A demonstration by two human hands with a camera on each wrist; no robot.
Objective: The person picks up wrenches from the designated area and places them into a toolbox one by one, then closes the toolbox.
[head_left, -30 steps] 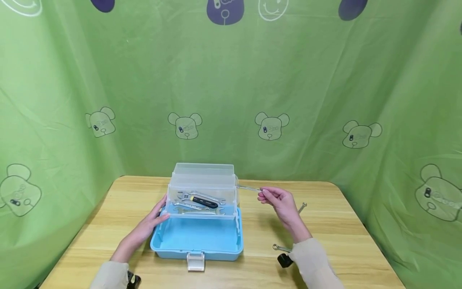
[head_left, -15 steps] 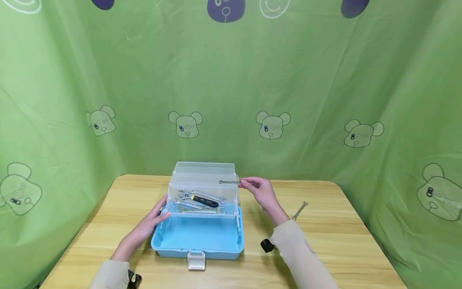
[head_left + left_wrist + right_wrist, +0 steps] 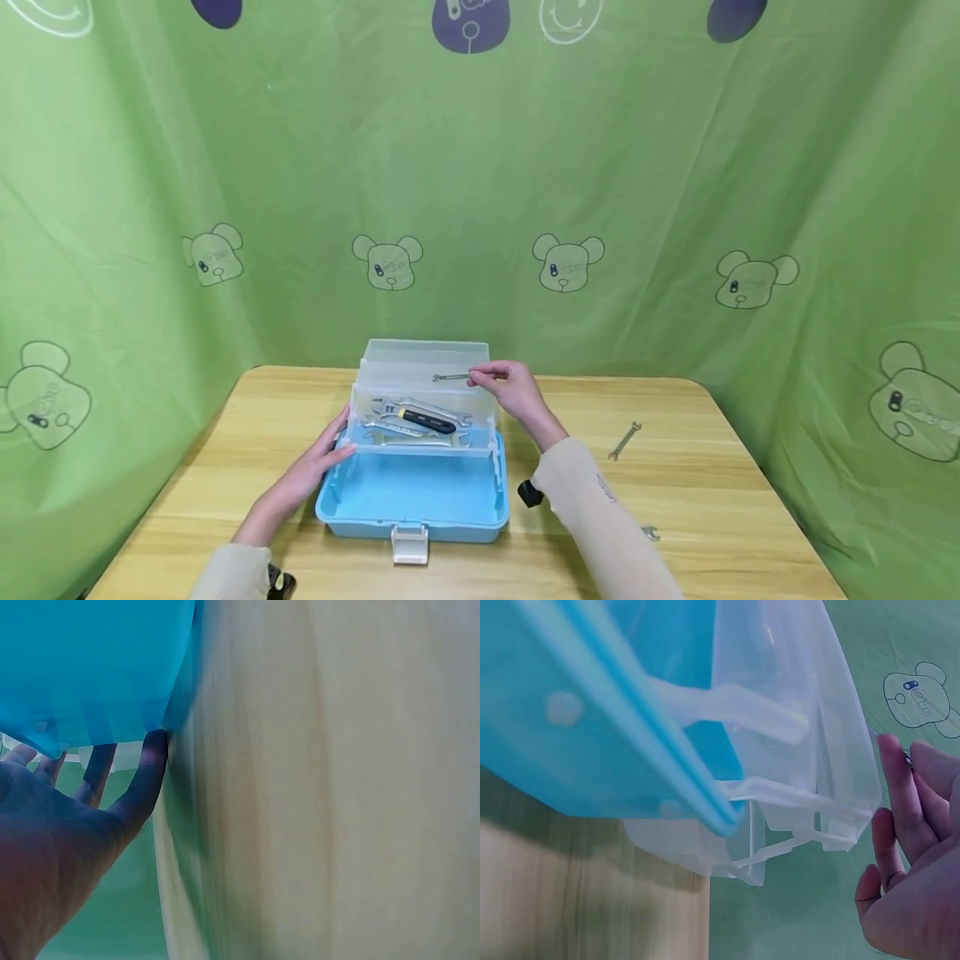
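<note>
A blue toolbox (image 3: 348, 527) stands with its clear trays raised in tiers. My left hand (image 3: 303, 471) rests along its left side, thumb at the lower tray's front corner; the left wrist view shows the fingers (image 3: 139, 784) stretched out against the blue wall. Over the upper tray (image 3: 420, 350), my right hand (image 3: 517, 396) pinches a small wrench (image 3: 450, 377) between thumb and fingertips, its free end pointing left. In the right wrist view the fingers (image 3: 900, 787) hide most of this wrench. Several silver wrenches and an adjustable wrench with a black handle (image 3: 429, 421) lie in the lower tray.
One more wrench (image 3: 625, 442) lies on the wooden table (image 3: 697, 467) to the right. Another wrench (image 3: 651, 532) shows only its end beside the right sleeve. The toolbox's white latch (image 3: 410, 546) hangs down in front. Green cloth (image 3: 480, 192) surrounds the table.
My right hand has carried the small wrench leftward from beside the toolbox to over the upper tray. The left hand has stayed at the toolbox's side.
</note>
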